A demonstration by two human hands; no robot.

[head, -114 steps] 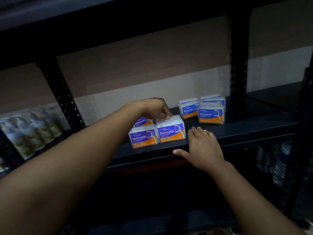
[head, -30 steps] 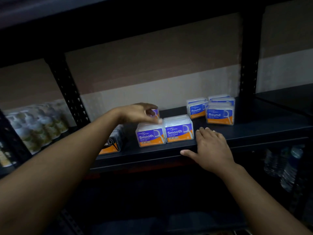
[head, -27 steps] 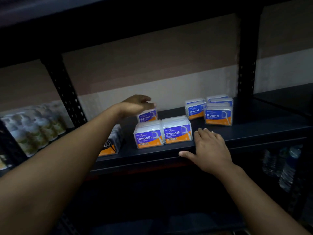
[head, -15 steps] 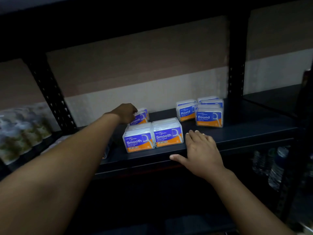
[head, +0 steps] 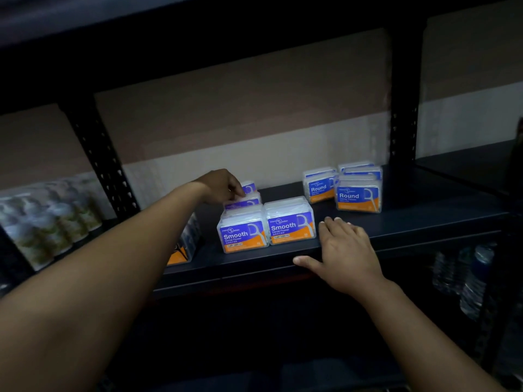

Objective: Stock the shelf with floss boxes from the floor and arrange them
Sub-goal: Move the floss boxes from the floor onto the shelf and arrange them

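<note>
From my view through the head camera, two bare forearms come in from the bottom corners. No sleeve shows on either arm up to the frame edge, and I see no watch, bracelet or glove. My left hand (head: 223,185) is partly in shadow, so I cannot tell whether it wears a ring. My right hand (head: 346,256) is better lit: its fingers (head: 338,226) carry no ring that I can see, and the nails are short and pale at the tips. The dim light blurs finer detail.

Four Smooth boxes (head: 242,234), three Round (head: 357,197)
</note>
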